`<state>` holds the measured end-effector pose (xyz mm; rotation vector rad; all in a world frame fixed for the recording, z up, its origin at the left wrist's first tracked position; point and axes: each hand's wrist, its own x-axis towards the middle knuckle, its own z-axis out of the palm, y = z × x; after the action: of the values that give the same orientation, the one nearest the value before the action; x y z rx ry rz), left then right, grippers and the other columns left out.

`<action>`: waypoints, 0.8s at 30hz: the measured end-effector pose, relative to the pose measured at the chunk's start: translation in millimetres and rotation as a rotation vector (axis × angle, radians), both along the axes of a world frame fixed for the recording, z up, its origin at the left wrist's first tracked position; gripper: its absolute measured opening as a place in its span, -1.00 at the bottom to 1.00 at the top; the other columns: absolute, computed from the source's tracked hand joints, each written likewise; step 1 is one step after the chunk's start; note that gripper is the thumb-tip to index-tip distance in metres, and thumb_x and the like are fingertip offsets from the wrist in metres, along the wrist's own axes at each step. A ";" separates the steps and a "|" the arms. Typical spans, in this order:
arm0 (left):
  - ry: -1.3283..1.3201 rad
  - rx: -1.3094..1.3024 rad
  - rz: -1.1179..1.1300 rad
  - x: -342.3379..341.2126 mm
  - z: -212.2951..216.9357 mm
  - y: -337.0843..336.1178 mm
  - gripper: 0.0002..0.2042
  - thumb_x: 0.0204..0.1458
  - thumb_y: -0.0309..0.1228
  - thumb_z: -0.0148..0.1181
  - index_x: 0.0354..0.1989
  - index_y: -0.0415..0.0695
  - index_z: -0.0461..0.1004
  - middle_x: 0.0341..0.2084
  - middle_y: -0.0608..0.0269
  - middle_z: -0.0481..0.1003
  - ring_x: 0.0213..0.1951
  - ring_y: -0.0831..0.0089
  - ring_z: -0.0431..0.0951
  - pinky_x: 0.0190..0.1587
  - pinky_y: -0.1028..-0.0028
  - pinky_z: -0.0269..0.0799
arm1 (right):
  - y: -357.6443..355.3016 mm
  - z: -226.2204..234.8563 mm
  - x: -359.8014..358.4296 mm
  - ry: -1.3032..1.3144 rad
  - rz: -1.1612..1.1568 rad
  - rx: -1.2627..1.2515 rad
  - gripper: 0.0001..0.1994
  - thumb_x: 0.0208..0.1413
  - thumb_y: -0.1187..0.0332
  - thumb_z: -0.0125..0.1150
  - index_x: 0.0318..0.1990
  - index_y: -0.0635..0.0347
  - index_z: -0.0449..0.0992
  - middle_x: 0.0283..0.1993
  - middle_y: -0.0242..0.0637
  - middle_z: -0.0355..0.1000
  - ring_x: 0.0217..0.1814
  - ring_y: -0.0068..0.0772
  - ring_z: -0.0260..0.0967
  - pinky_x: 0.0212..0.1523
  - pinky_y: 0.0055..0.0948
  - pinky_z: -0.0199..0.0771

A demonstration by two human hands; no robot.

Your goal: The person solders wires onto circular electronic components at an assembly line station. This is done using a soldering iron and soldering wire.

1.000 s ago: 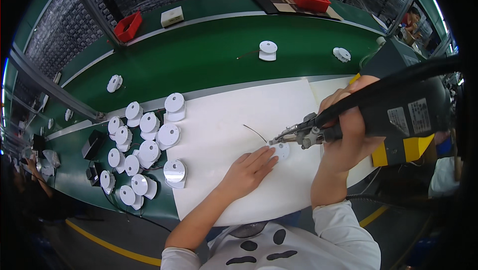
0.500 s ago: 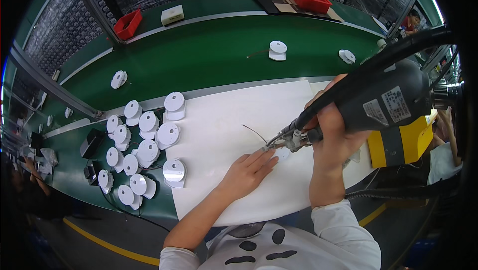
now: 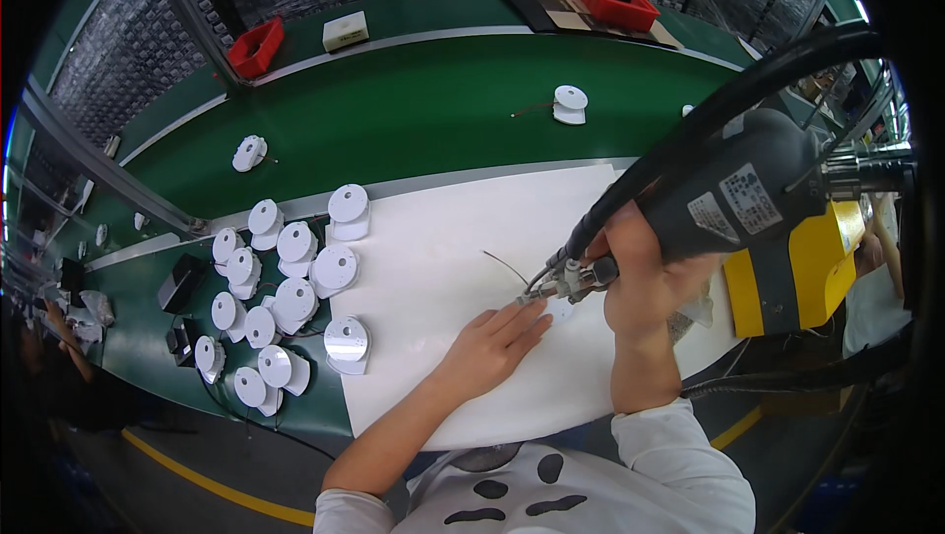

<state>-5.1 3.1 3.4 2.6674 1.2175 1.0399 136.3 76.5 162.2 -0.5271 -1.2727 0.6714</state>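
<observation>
While the left hand point(image 3: 489, 345) is lying flat with fingers spread, pinning a small white disc point(image 3: 559, 310) on the white mat point(image 3: 443, 239), the right hand point(image 3: 640, 278) is gripping a powered screwdriver point(image 3: 728, 199) tightly. Its tip is pointing down at the disc, so the part is not sliding.

I see the power screwdriver point(image 3: 733, 204) in my right hand point(image 3: 640, 283): its body looks like matt dark grey plastic, its tip is shiny metal, its hose is black rubber. The white mat point(image 3: 443, 268) at centre looks smooth and matt. The round white parts point(image 3: 295, 293) at left look like slightly glossy plastic. The green belt point(image 3: 423, 111) above seems matt.
</observation>
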 end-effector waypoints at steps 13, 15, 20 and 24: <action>0.010 -0.160 0.584 -41.2 45.1 13.8 -0.17 0.03 -0.22 0.32 0.41 -0.29 0.02 0.39 -0.14 0.06 0.42 -0.04 0.05 0.36 0.01 0.03 | -2.4 22.8 33.1 0.152 -0.362 0.055 -0.70 0.00 0.44 0.16 -0.09 0.39 0.44 -0.43 -0.21 0.42 -0.59 -0.52 0.27 -0.53 -0.57 0.30; -0.001 -0.125 0.520 -71.6 51.6 -22.3 -0.22 -0.04 -0.27 0.39 0.36 -0.25 0.18 0.33 -0.13 0.20 0.35 -0.06 0.21 0.28 0.06 0.20 | -3.7 16.4 37.1 0.087 -0.446 -0.035 -0.68 -0.02 0.46 0.18 -0.09 0.44 0.49 -0.38 -0.19 0.46 -0.57 -0.52 0.29 -0.48 -0.56 0.30; 0.160 -0.076 0.636 -140.3 49.0 -110.4 -0.41 -0.17 -0.39 0.46 0.12 -0.24 0.46 0.17 -0.06 0.41 0.19 0.05 0.44 0.09 0.16 0.40 | -10.0 30.6 17.8 0.110 -0.316 0.028 -0.69 -0.01 0.48 0.11 -0.08 0.46 0.42 -0.40 -0.20 0.40 -0.59 -0.54 0.24 -0.52 -0.55 0.29; 0.328 -0.051 0.524 -159.9 33.9 -121.9 -0.57 -0.09 -0.43 0.41 0.00 -0.28 0.50 0.03 -0.02 0.51 0.06 0.08 0.54 -0.08 0.24 0.50 | -15.5 30.6 16.3 0.087 -0.337 -0.060 -0.66 -0.04 0.47 0.14 -0.08 0.44 0.37 -0.49 -0.21 0.33 -0.63 -0.55 0.17 -0.56 -0.59 0.22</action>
<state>-165.0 -118.8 37.3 2.6078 2.0491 0.5894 152.6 61.0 192.8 -0.7343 -1.0521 0.4447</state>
